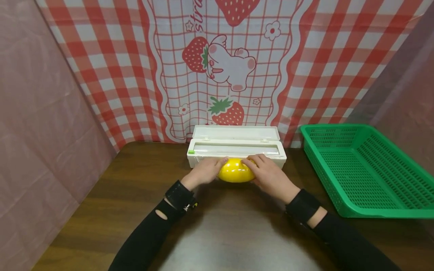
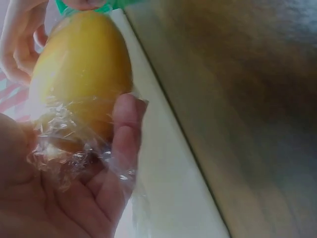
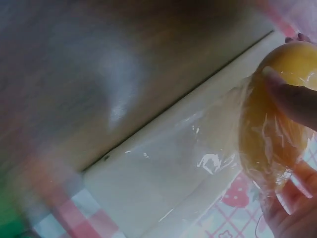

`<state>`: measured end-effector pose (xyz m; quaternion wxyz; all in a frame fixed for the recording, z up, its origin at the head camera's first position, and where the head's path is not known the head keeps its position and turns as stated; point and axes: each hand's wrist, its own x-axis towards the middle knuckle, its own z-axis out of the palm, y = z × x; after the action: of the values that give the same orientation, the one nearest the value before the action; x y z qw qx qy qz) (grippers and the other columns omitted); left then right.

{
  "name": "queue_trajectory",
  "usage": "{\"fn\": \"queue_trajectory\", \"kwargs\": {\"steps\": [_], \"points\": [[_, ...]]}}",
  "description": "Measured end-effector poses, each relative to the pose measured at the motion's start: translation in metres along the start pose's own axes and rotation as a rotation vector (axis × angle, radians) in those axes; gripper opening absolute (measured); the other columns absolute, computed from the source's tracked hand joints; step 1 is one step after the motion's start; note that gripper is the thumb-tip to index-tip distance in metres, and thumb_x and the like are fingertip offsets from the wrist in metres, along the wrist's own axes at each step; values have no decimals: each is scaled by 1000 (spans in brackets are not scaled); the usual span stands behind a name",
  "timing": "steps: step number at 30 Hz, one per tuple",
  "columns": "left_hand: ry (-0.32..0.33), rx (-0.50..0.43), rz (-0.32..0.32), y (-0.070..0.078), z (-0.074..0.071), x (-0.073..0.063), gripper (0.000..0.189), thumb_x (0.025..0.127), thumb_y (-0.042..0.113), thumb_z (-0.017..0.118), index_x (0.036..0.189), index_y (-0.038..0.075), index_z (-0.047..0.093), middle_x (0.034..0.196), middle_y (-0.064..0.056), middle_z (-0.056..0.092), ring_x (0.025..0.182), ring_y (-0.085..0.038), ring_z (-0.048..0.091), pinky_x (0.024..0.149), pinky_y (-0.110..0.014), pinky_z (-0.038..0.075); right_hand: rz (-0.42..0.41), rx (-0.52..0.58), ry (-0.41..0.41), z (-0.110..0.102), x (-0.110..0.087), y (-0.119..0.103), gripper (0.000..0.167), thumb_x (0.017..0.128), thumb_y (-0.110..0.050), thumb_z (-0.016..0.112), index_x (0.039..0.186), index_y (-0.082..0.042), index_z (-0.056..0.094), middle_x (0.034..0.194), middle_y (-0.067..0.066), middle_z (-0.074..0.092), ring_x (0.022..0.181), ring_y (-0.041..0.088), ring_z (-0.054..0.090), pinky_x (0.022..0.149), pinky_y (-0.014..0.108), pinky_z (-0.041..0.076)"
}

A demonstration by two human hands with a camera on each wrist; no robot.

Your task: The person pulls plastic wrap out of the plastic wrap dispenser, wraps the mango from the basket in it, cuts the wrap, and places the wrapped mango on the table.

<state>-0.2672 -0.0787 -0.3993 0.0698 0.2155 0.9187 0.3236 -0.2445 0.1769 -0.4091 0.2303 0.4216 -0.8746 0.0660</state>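
Just behind the fruit (image 1: 235,172), perhaps touching, sits a white box (image 1: 234,142).

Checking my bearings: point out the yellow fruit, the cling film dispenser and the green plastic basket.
Yellow fruit (image 1: 236,171): head view, middle of its glossy side.
Cling film dispenser (image 1: 235,141): head view, middle of its back rim.
Green plastic basket (image 1: 361,176): head view, bare mesh floor.
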Motion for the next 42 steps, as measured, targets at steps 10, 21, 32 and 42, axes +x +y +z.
{"fn": "queue_trajectory", "kwargs": {"steps": [10, 21, 32, 42], "points": [[37, -56, -16, -3, 0, -1, 64, 102, 63, 28, 105, 12, 67, 78, -5, 65, 69, -18, 64, 64, -34, 51, -42, -27, 9, 5, -3, 7, 84, 66, -4, 92, 139, -7, 50, 126, 14, 56, 110, 31, 54, 96, 45, 49], [236, 47, -22, -5, 7, -5, 58, 98, 64, 42, 98, 8, 59, 76, -2, 58, 64, -16, 56, 58, -30, 45, -20, 37, 12, 4, -4, 8, 74, 69, -2, 88, 135, -9, 53, 124, 15, 56, 110, 32, 52, 93, 46, 50], [402, 408, 122, 1, 11, -20, 74, 90, 72, 50, 128, 9, 53, 116, -10, 54, 105, -26, 51, 84, -39, 50, 28, 93, 2, 4, -7, 9, 73, 69, -5, 90, 132, -8, 54, 124, 16, 55, 111, 31, 52, 94, 46, 51], [295, 667, 352, 2, 16, -21, 96, 68, 47, 90, 142, 13, 39, 138, -15, 43, 118, -30, 46, 95, -41, 48, 35, 140, 29, 2, -5, 9, 71, 67, -8, 93, 127, -4, 55, 122, 14, 57, 108, 30, 53, 92, 45, 51]]}}
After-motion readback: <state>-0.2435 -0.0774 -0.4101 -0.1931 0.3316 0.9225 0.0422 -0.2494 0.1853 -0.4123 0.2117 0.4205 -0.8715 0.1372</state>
